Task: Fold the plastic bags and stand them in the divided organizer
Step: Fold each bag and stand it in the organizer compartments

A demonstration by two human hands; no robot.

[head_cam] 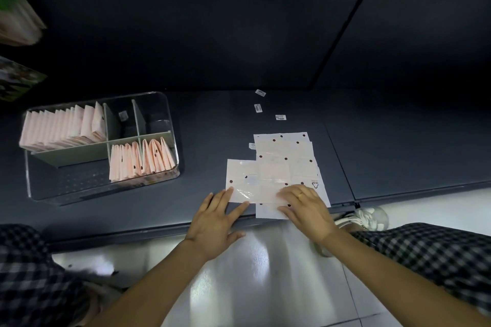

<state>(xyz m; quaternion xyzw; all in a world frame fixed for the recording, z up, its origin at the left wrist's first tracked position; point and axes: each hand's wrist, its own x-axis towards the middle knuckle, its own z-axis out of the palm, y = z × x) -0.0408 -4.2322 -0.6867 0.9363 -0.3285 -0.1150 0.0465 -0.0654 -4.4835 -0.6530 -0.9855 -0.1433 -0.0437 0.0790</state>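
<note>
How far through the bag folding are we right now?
Done: the organizer holds a long row of folded bags at back left and a shorter row at front right. In hand: left hand and right hand press the top bag. Left: the flat stack underneath.

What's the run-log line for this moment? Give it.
left hand: flat on top bag | right hand: pressing bag | organizer: partly filled

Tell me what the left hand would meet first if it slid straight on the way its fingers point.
Probably the top plastic bag: the left hand points up and right, its fingertips already at that bag's near-left corner. Beyond lies the stack of flat bags. Whether the fingertips touch or hover is unclear.
</note>
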